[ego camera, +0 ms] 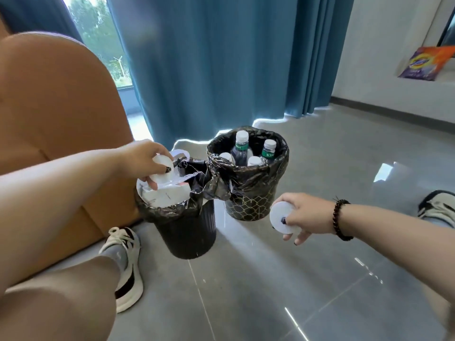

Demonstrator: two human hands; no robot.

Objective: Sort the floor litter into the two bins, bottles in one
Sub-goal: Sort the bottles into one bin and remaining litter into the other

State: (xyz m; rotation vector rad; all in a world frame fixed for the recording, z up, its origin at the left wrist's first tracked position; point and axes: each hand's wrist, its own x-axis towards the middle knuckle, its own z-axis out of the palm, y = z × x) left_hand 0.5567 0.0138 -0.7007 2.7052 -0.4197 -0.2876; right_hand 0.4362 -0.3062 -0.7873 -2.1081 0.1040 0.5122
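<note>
Two bins on the grey tiled floor [270,279], side by side and touching at the liners. I see the left bin [187,232], plain black, ribbed, with a black bag; it holds white crumpled paper or packaging [170,193], exact pieces hard to separate. Right bin [248,205] is black with a gold geometric pattern and a black liner; inside I count four bottles [240,148], clear plastic with white caps, two standing tall with green labels, two showing caps only, bodies hidden below the rim.

Two white round items, one per hand. My left hand [145,158] is over the left bin, fingers curled around a white round cup-like piece [161,168], thumb below it. My right hand [305,215] is above the floor just right of the patterned bin, fingers clamped on a white round disc-faced piece [282,217]; I can't tell whether it's a cup or a lid. Dark bead bracelet [341,220] on the right wrist.

Two sneakers: one [128,267] by the left bin, the other [437,205] cut off at the right edge. Orange armchair [54,107] left, blue curtain [209,57] behind, blurred purple-orange bag [423,62] on a ledge.
</note>
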